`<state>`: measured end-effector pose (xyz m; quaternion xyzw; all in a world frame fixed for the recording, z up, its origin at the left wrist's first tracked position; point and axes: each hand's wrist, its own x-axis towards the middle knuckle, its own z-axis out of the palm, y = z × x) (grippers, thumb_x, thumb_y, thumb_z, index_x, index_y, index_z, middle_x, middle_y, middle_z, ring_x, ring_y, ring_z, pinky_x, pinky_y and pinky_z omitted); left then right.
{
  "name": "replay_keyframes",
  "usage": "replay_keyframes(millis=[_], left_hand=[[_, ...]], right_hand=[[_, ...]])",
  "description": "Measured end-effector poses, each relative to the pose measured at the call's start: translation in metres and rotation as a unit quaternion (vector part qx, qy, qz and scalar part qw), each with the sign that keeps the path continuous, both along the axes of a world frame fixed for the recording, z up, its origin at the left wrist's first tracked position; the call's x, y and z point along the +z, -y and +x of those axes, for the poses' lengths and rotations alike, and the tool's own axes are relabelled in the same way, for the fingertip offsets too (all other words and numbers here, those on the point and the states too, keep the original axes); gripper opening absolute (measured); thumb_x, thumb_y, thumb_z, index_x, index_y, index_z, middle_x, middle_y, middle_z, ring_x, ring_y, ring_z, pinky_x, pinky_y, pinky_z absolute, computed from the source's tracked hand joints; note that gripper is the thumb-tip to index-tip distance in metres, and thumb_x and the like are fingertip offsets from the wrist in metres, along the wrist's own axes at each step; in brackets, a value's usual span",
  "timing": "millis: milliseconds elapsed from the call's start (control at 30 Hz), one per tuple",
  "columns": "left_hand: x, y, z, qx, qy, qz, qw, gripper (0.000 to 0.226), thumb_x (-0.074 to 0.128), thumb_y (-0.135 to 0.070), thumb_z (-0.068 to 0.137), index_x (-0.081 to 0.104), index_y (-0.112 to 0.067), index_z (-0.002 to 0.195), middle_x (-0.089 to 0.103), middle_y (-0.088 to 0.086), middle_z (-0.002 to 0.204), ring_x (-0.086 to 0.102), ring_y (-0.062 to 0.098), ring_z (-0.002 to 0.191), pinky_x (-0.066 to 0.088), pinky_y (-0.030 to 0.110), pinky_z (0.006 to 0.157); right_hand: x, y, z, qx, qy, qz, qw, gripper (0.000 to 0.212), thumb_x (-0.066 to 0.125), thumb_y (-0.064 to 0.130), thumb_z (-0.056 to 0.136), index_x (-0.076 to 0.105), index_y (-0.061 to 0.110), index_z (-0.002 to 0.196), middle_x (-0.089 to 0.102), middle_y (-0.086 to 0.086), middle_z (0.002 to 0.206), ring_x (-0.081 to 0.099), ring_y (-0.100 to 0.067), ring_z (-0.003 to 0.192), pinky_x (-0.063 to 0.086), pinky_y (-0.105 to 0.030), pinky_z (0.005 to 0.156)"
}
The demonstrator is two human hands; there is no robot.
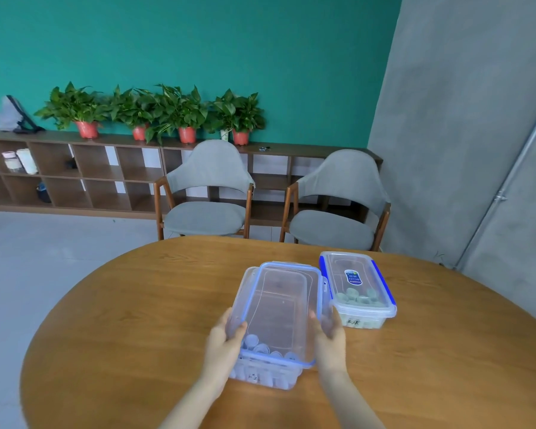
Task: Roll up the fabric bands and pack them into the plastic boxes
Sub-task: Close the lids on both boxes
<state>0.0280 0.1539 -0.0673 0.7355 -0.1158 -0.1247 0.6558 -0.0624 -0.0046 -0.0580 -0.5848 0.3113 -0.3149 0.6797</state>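
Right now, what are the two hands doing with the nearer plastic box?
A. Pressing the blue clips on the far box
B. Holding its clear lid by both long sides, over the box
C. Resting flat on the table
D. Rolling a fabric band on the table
B: the left hand and right hand grip the long sides of the clear lid, which sits askew over the nearer box.

Lighting: you are getting bright, even daylight, shadows staying faint. Wide-angle distortion is bending the edges; your hands are blurring slightly.
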Motion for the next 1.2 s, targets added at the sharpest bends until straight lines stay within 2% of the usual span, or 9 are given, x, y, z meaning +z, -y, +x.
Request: replay_keyframes(millis=[167, 333, 500, 667, 800, 867, 967, 1100, 1200], left_hand=[[-0.001, -0.004, 0.002, -0.006, -0.004, -0.002, 1.000, 0.051, 0.060, -0.025, 0.091, 0.043, -0.019, 0.139, 0.048, -0.013, 0.138, 0.043, 0.004, 0.128, 0.030, 0.032, 0.113], [0.003, -0.006, 0.005, -0.012, 0.003, -0.029, 0.999, 0.040, 0.057, -0.027, 0.093, 0.053, -0.024, 0.132, 0.060, -0.017, 0.125, 0.052, 0.000, 0.119, 0.037, 0.023, 0.103], [-0.002, -0.006, 0.006, 0.024, -0.016, -0.046, 0.999, 0.043, 0.055, -0.020, 0.094, 0.048, -0.015, 0.136, 0.056, -0.008, 0.131, 0.049, 0.009, 0.125, 0.036, 0.026, 0.105], [-0.002, -0.003, 0.006, 0.036, -0.064, -0.068, 0.995, 0.032, 0.051, -0.020, 0.097, 0.049, -0.020, 0.129, 0.056, -0.010, 0.126, 0.051, 0.009, 0.118, 0.037, 0.029, 0.104], [-0.007, -0.002, 0.012, 0.039, -0.101, -0.060, 0.992, 0.040, 0.051, -0.022, 0.097, 0.045, -0.025, 0.136, 0.053, -0.003, 0.134, 0.051, 0.015, 0.122, 0.037, 0.041, 0.108], [-0.005, -0.002, 0.014, 0.035, -0.102, -0.057, 0.993, 0.037, 0.048, -0.015, 0.097, 0.048, -0.026, 0.133, 0.058, -0.006, 0.127, 0.055, 0.013, 0.116, 0.040, 0.038, 0.105], [0.004, -0.003, 0.015, 0.017, -0.102, -0.046, 0.994, 0.032, 0.045, -0.009, 0.098, 0.049, -0.030, 0.121, 0.058, -0.017, 0.113, 0.055, 0.005, 0.104, 0.039, 0.025, 0.092], [0.006, -0.002, 0.024, 0.002, -0.103, 0.020, 0.995, 0.048, 0.043, -0.015, 0.099, 0.033, -0.019, 0.146, 0.041, -0.007, 0.142, 0.038, 0.016, 0.132, 0.029, 0.026, 0.104], [0.000, 0.001, 0.028, -0.012, -0.077, 0.069, 0.995, 0.045, 0.042, -0.019, 0.099, 0.036, -0.017, 0.144, 0.047, -0.002, 0.138, 0.045, 0.016, 0.124, 0.033, 0.027, 0.101]], right_hand=[[-0.003, -0.001, 0.000, -0.016, 0.071, 0.054, 0.996, 0.067, 0.069, 0.024, 0.085, 0.036, 0.021, 0.144, 0.047, -0.002, 0.143, 0.042, -0.010, 0.132, 0.028, -0.033, 0.113], [0.004, -0.003, 0.003, -0.003, 0.099, 0.066, 0.993, 0.053, 0.063, 0.015, 0.089, 0.042, 0.018, 0.138, 0.067, -0.007, 0.116, 0.060, -0.015, 0.113, 0.039, -0.036, 0.106], [0.006, -0.007, 0.011, 0.021, 0.056, -0.006, 0.998, 0.037, 0.060, 0.016, 0.092, 0.048, 0.033, 0.124, 0.055, 0.025, 0.115, 0.052, -0.001, 0.112, 0.040, -0.029, 0.101], [-0.009, -0.005, 0.019, 0.041, -0.010, 0.000, 0.999, 0.044, 0.058, 0.023, 0.093, 0.048, 0.022, 0.136, 0.056, 0.005, 0.133, 0.051, -0.015, 0.125, 0.039, -0.042, 0.108], [-0.005, -0.005, 0.019, 0.050, -0.048, 0.003, 0.998, 0.061, 0.052, 0.024, 0.097, 0.022, 0.022, 0.150, 0.034, 0.007, 0.148, 0.030, -0.018, 0.140, 0.025, -0.029, 0.110], [-0.004, -0.005, 0.018, 0.062, -0.057, -0.012, 0.996, 0.067, 0.049, 0.024, 0.098, 0.009, 0.026, 0.152, 0.026, 0.008, 0.151, 0.023, -0.018, 0.142, 0.022, -0.030, 0.110], [-0.008, -0.006, 0.020, 0.048, -0.084, -0.068, 0.993, 0.062, 0.047, 0.025, 0.098, 0.013, 0.035, 0.149, 0.025, 0.006, 0.153, 0.023, -0.017, 0.142, 0.021, -0.034, 0.113], [-0.007, -0.003, 0.024, 0.055, -0.165, -0.117, 0.978, 0.057, 0.040, 0.029, 0.100, 0.016, 0.025, 0.151, 0.021, 0.000, 0.155, 0.021, -0.018, 0.143, 0.019, -0.035, 0.114], [-0.007, 0.000, 0.026, 0.077, -0.182, -0.109, 0.974, 0.060, 0.040, 0.032, 0.100, 0.013, 0.021, 0.152, 0.013, 0.001, 0.158, 0.015, -0.016, 0.145, 0.016, -0.034, 0.116]])
